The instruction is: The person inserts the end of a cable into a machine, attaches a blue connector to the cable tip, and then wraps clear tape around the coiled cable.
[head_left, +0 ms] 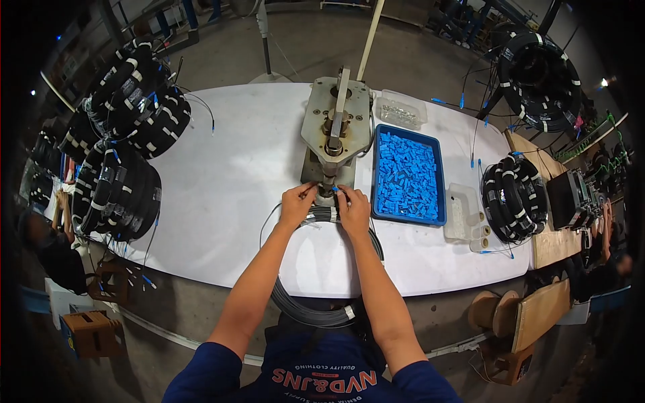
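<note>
Nearest, the dark cable coil overhangs the near edge of the worktop, its ring running lengthwise from the person's body towards the press; it looks springy and weighty, probably best held at a white tape band. Farther on, at the press's foot, the right hand has its fingers pinched on a small blue piece, likely light, stiff plastic, its axis unreadable; the left hand bends its fingers beside the press, their closure impossible to tell

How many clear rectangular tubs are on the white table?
2: one tub just beyond the blue tray, another tub to the tray's right. Others behind the press may be hidden.
</note>
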A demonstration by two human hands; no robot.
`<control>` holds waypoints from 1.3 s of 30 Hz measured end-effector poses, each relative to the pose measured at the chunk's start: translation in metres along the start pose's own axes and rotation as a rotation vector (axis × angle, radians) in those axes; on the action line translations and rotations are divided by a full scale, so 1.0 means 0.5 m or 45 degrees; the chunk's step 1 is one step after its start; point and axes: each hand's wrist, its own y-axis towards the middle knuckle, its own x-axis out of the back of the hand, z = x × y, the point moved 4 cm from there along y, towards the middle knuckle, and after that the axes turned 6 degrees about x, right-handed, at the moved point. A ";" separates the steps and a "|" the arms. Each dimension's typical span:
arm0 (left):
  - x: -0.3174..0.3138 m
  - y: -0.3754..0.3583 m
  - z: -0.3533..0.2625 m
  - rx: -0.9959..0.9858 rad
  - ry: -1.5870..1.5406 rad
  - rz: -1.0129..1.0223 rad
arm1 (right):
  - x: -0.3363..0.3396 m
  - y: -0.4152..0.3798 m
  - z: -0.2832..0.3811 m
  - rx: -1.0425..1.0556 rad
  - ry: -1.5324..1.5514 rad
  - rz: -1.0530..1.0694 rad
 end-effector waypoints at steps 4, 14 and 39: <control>-0.010 0.012 0.001 0.038 0.070 -0.043 | -0.003 0.005 -0.004 -0.014 -0.026 0.005; -0.010 0.016 -0.002 0.075 0.027 -0.032 | -0.008 0.007 -0.007 -0.061 -0.089 -0.025; -0.011 0.024 0.004 0.118 0.113 -0.076 | -0.015 0.014 -0.007 -0.115 -0.113 0.023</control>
